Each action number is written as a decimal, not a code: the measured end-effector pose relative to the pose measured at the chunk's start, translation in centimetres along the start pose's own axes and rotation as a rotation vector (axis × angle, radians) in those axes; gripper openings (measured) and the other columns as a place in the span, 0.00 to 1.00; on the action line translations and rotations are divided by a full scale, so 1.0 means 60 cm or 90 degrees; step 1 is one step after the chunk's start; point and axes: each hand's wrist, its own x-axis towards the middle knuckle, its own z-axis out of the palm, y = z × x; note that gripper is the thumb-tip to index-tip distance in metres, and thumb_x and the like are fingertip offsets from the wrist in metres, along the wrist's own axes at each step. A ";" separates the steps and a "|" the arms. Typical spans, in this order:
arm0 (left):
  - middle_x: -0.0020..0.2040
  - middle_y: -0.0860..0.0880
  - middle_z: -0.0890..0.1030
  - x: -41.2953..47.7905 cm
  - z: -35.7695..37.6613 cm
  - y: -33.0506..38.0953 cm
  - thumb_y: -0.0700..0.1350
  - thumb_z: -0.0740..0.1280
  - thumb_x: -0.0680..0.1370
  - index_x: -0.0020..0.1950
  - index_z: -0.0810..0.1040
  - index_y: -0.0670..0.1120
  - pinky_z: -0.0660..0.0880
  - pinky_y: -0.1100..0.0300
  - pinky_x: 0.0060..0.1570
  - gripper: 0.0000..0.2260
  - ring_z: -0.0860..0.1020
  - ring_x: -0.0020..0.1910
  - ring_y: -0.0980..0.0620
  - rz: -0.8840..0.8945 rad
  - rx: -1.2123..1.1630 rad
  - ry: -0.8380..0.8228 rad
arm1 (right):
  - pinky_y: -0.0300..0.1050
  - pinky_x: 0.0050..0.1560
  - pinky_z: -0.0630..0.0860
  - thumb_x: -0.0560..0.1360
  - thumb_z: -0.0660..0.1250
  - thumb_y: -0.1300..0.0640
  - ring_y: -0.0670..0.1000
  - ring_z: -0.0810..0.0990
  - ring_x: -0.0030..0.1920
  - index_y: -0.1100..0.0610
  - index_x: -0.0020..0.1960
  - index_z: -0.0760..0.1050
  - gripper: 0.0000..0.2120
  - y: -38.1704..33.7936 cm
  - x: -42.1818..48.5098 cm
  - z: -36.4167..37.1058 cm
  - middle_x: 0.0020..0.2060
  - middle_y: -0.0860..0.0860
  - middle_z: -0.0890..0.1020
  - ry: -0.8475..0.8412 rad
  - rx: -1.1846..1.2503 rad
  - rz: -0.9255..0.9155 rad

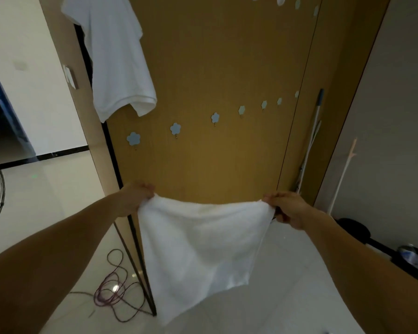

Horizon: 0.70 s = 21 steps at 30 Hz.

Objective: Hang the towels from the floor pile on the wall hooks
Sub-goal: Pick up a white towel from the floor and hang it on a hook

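Towel (198, 249), one and white, hangs stretched between your two hands, low before the wooden wall (215, 68): your left hand (135, 196) pinches one top corner in its grip, your right hand (285, 208) the other. Above runs a row of seven blue flower hooks (175, 128); one white cloth (116, 56) hangs higher left.

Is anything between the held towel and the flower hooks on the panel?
Nothing visible. The left hand and right hand hold the towel below the empty flower hooks; the white cloth hangs at upper left.
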 end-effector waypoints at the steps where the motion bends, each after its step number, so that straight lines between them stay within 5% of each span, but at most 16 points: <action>1: 0.52 0.42 0.77 -0.001 0.002 -0.003 0.38 0.65 0.79 0.59 0.76 0.37 0.73 0.50 0.53 0.10 0.76 0.53 0.42 0.000 0.041 0.021 | 0.44 0.31 0.70 0.77 0.68 0.59 0.55 0.73 0.39 0.60 0.54 0.80 0.08 -0.001 0.001 -0.003 0.48 0.59 0.80 0.022 0.011 -0.001; 4: 0.46 0.42 0.76 0.009 0.004 -0.011 0.43 0.63 0.80 0.47 0.76 0.43 0.74 0.53 0.42 0.05 0.75 0.42 0.46 -0.005 0.106 0.066 | 0.46 0.33 0.76 0.77 0.68 0.60 0.55 0.76 0.42 0.59 0.50 0.79 0.04 -0.002 0.006 -0.008 0.49 0.58 0.79 0.061 0.015 0.005; 8: 0.45 0.41 0.75 0.008 0.011 -0.010 0.43 0.62 0.79 0.46 0.75 0.43 0.72 0.53 0.38 0.05 0.73 0.40 0.45 -0.029 0.117 0.104 | 0.41 0.26 0.70 0.76 0.69 0.58 0.51 0.71 0.33 0.60 0.46 0.76 0.05 -0.006 0.008 -0.005 0.40 0.57 0.75 0.065 0.007 0.021; 11: 0.45 0.43 0.77 0.002 0.013 -0.004 0.44 0.69 0.75 0.45 0.76 0.43 0.75 0.55 0.37 0.05 0.76 0.39 0.46 -0.060 -0.015 0.107 | 0.39 0.21 0.68 0.74 0.72 0.56 0.49 0.68 0.28 0.60 0.45 0.74 0.09 -0.019 0.007 -0.009 0.36 0.54 0.72 0.021 0.089 0.019; 13: 0.44 0.46 0.79 -0.008 0.007 0.004 0.46 0.74 0.72 0.46 0.78 0.45 0.76 0.58 0.34 0.08 0.77 0.39 0.48 -0.092 -0.092 0.077 | 0.40 0.29 0.73 0.73 0.73 0.59 0.51 0.74 0.36 0.62 0.52 0.78 0.11 -0.027 0.009 -0.011 0.44 0.55 0.78 -0.026 0.125 -0.023; 17: 0.45 0.50 0.80 -0.025 -0.006 0.018 0.44 0.75 0.70 0.49 0.82 0.46 0.74 0.65 0.28 0.10 0.78 0.40 0.52 -0.104 -0.035 -0.097 | 0.45 0.48 0.78 0.66 0.78 0.60 0.54 0.80 0.52 0.59 0.52 0.81 0.15 -0.040 0.018 -0.005 0.51 0.54 0.82 -0.072 -0.070 -0.099; 21: 0.53 0.45 0.80 -0.031 -0.008 0.016 0.38 0.76 0.67 0.54 0.81 0.42 0.75 0.65 0.33 0.17 0.78 0.45 0.50 -0.077 0.101 -0.137 | 0.40 0.39 0.75 0.61 0.81 0.55 0.49 0.80 0.45 0.55 0.49 0.81 0.18 -0.056 0.036 0.014 0.48 0.51 0.82 -0.076 -0.276 -0.139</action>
